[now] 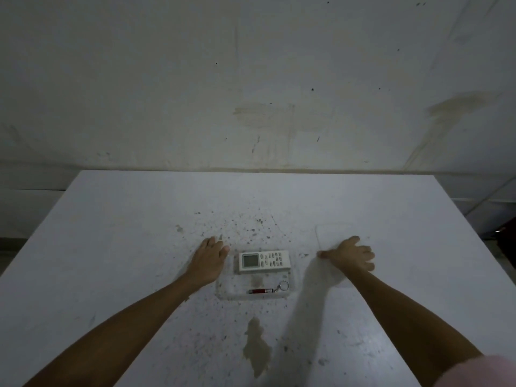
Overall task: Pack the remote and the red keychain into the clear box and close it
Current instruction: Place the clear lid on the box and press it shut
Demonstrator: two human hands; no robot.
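A clear box (224, 295) sits low and open-topped at the table's middle. Inside it, the white remote (264, 261) lies along the far side and the red keychain (264, 290), with its metal ring to the right, lies along the near side. My left hand (208, 261) rests flat on the table against the box's left side, thumb by the far left corner, holding nothing. To the right of the box lies the clear lid (332, 233), faint against the table. My right hand (350, 256) is curled over it, thumb at its left edge.
The white table (125, 247) is speckled with brown spots, with a larger stain (257, 347) near the front. A grey wall stands right behind the far edge. A cable and a dark object (506, 233) sit beyond the table's right edge.
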